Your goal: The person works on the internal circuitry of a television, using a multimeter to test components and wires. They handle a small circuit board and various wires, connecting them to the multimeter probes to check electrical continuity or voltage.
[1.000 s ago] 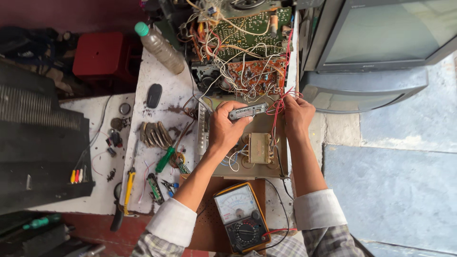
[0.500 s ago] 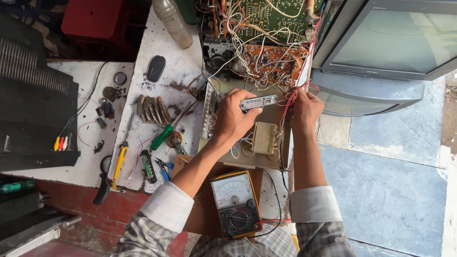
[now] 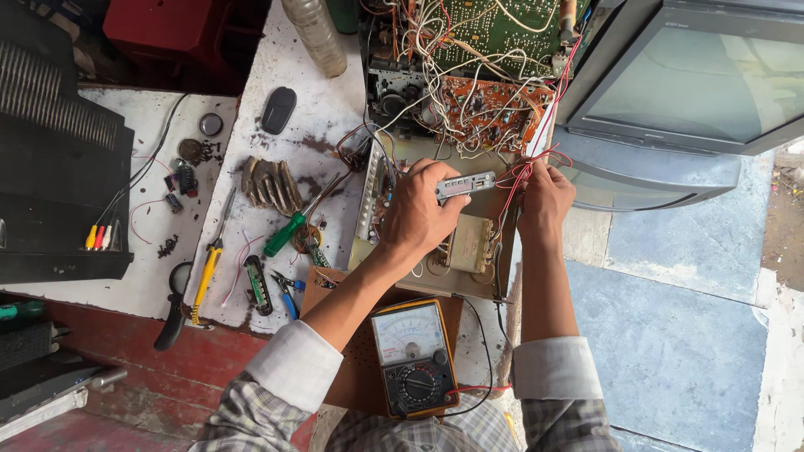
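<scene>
My left hand (image 3: 417, 216) grips a small grey module board (image 3: 466, 185) with a row of buttons, holding it over an open metal chassis (image 3: 452, 280). My right hand (image 3: 544, 199) pinches a bundle of red wires (image 3: 521, 173) that run from the module's right end. A boxy transformer (image 3: 471, 243) sits in the chassis just below both hands. Behind them lies an orange-brown circuit board (image 3: 490, 105) under tangled white wires, with a green board (image 3: 494, 33) further back.
An analog multimeter (image 3: 414, 356) lies near my forearms, red lead trailing right. On the white bench to the left are a green-handled screwdriver (image 3: 286, 234), yellow-handled pliers (image 3: 205, 272), a plastic bottle (image 3: 316, 35) and small parts. A grey television (image 3: 670, 109) stands at right.
The view has shifted so the bench sits higher and closer in frame. Both hands stay on the module and the red wires, with little movement between them.
</scene>
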